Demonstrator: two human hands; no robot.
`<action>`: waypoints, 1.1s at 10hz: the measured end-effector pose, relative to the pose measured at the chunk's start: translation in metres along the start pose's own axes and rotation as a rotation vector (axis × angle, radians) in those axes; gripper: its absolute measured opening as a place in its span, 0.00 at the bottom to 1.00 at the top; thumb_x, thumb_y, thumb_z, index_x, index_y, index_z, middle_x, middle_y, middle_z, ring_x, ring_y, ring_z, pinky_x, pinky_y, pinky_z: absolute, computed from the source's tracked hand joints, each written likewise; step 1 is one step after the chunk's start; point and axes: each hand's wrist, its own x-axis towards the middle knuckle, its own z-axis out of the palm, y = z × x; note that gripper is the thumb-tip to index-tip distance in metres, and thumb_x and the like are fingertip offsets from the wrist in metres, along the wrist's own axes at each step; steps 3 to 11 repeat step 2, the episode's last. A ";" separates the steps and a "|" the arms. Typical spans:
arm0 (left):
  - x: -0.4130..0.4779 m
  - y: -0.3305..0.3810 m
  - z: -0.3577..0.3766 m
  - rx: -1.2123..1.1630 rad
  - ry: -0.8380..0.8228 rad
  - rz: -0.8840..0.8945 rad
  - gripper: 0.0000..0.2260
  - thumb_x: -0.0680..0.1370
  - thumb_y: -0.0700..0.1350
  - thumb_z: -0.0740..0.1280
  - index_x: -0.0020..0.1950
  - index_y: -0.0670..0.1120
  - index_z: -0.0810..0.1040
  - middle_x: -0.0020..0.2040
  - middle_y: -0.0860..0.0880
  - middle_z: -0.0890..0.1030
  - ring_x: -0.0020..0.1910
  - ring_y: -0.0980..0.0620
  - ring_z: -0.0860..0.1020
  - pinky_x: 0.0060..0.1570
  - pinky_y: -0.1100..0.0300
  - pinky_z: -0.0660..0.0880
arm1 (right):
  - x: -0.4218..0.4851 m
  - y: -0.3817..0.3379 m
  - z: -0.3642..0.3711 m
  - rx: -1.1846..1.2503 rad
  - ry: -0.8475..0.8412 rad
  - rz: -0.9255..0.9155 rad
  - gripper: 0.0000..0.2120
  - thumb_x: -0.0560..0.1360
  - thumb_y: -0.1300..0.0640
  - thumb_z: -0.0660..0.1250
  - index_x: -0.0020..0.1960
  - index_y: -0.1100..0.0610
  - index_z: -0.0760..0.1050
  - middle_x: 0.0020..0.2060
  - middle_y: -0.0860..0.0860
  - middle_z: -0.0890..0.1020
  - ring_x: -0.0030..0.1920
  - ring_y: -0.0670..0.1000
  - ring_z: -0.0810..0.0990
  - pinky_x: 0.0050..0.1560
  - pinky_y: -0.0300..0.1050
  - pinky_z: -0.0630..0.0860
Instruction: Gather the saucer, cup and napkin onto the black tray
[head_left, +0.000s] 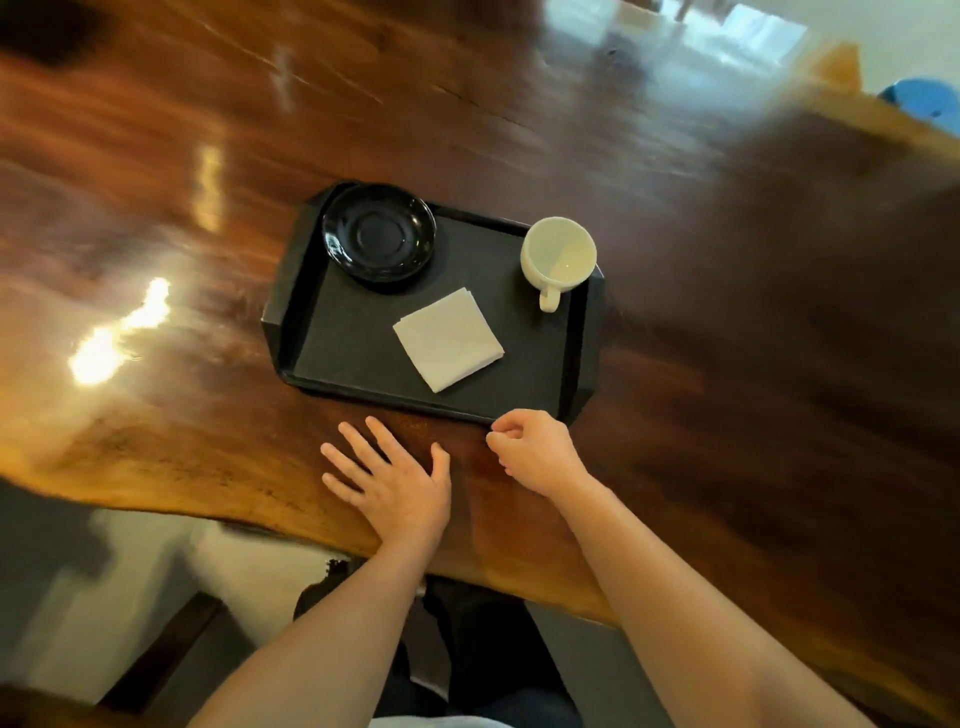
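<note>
The black tray (337, 338) lies on the wooden table. A black saucer (378, 236) sits in its far left corner. An empty white cup (558, 254) stands upright in the far right corner, handle toward me. A folded white napkin (448, 339) lies flat in the tray's middle. My left hand (392, 480) rests flat on the table in front of the tray, fingers spread, holding nothing. My right hand (537, 449) hovers at the tray's near right edge with its fingers curled in and nothing in them.
The glossy wooden table (208, 260) stretches far to the left and back, with bright reflections. Its wavy near edge (260, 525) runs just below my left hand. A blue object (922, 98) shows at the far right beyond the table. A dark chair or bench (161, 654) stands below left.
</note>
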 end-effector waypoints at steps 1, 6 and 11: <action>-0.005 -0.025 -0.024 0.099 -0.077 0.161 0.39 0.79 0.64 0.57 0.83 0.49 0.46 0.83 0.42 0.44 0.81 0.35 0.43 0.77 0.38 0.48 | -0.022 0.000 0.013 -0.097 -0.020 0.001 0.11 0.81 0.54 0.66 0.61 0.55 0.80 0.54 0.52 0.84 0.48 0.48 0.80 0.47 0.40 0.76; 0.006 -0.043 -0.063 0.193 -0.202 0.303 0.34 0.80 0.62 0.59 0.82 0.51 0.53 0.83 0.41 0.50 0.80 0.36 0.51 0.76 0.40 0.57 | -0.045 -0.010 0.024 -0.168 -0.017 0.010 0.10 0.80 0.53 0.65 0.58 0.55 0.81 0.53 0.53 0.84 0.50 0.51 0.82 0.50 0.44 0.79; 0.006 -0.043 -0.063 0.193 -0.202 0.303 0.34 0.80 0.62 0.59 0.82 0.51 0.53 0.83 0.41 0.50 0.80 0.36 0.51 0.76 0.40 0.57 | -0.045 -0.010 0.024 -0.168 -0.017 0.010 0.10 0.80 0.53 0.65 0.58 0.55 0.81 0.53 0.53 0.84 0.50 0.51 0.82 0.50 0.44 0.79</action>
